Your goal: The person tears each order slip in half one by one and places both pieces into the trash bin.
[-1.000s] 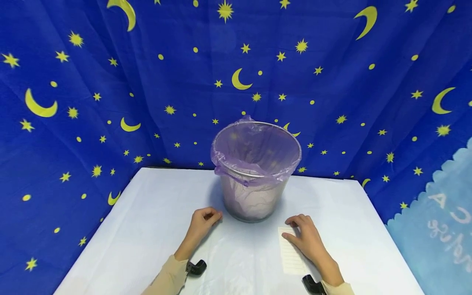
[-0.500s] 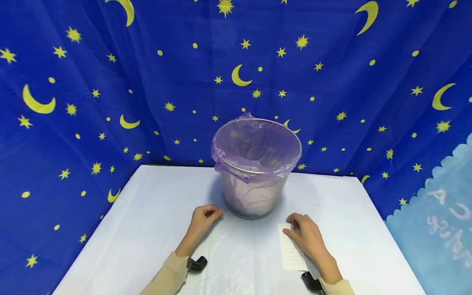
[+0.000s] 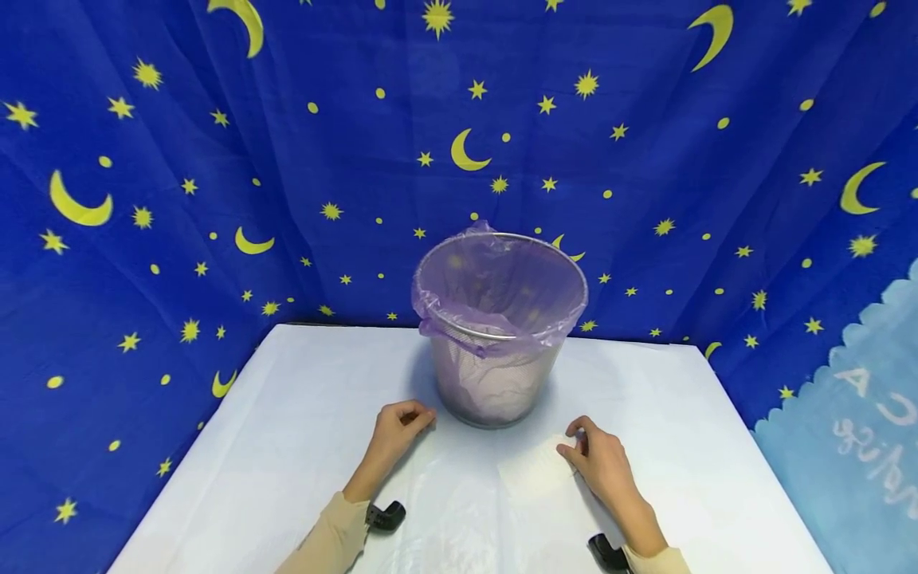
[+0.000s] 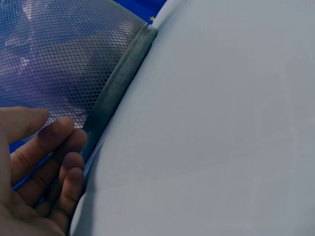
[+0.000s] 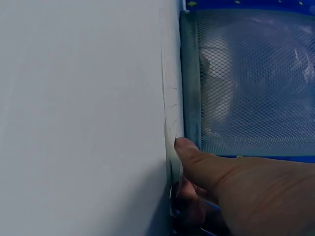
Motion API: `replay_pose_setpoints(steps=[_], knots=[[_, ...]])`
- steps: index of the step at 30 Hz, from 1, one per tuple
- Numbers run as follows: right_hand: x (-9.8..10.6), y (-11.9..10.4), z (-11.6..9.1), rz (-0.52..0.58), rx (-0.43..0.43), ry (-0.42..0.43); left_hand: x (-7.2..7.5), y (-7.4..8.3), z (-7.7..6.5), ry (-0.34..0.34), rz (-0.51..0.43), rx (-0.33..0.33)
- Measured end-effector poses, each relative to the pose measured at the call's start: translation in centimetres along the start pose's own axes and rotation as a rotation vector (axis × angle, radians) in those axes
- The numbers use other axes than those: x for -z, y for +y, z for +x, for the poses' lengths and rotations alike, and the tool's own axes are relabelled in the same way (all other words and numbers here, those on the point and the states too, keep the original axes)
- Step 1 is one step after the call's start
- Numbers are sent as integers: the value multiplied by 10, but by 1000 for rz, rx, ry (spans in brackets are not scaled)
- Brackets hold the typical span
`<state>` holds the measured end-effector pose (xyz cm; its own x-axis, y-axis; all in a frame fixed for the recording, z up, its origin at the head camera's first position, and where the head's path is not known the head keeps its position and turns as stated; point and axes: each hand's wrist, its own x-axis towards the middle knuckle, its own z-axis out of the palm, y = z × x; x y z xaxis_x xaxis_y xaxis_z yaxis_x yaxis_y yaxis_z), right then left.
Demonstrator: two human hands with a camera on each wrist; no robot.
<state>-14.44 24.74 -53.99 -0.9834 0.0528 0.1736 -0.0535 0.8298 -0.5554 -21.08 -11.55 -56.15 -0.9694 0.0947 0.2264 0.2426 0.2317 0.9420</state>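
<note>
A lined sheet of paper (image 3: 534,469), pale and blurred in the head view, juts leftward from my right hand (image 3: 604,466). In the right wrist view my thumb (image 5: 189,150) presses on the near edge of the paper (image 5: 171,110), with fingers curled beneath. The wire mesh wastebasket (image 3: 495,383) stands upright beyond both hands, lined with a purple plastic bag (image 3: 459,315) folded over its rim. My left hand (image 3: 397,426) rests on the table near the basket's lower left side. Its fingers (image 4: 66,147) curl loosely and hold nothing.
A white cloth (image 3: 323,383) covers the table. Behind and to the left hangs a blue curtain (image 3: 344,143) with yellow moons and stars. Light blue fabric with white lettering (image 3: 861,414) hangs at the right. Black wrist cameras (image 3: 386,516) sit at both sleeves.
The paper has swung from lying straight below my right hand to slanting out toward the left. My right hand has shifted slightly right. My left hand stays in place.
</note>
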Motion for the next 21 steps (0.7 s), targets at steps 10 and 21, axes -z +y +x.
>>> replay_pose_setpoints(steps=[10,21], knots=[[11,-15,-9,-34,-29,-66,2,35,-6,-11,-1,-48],[3,-23,-13,278,-99,-192,2,38,-11,-5,-14,-28]])
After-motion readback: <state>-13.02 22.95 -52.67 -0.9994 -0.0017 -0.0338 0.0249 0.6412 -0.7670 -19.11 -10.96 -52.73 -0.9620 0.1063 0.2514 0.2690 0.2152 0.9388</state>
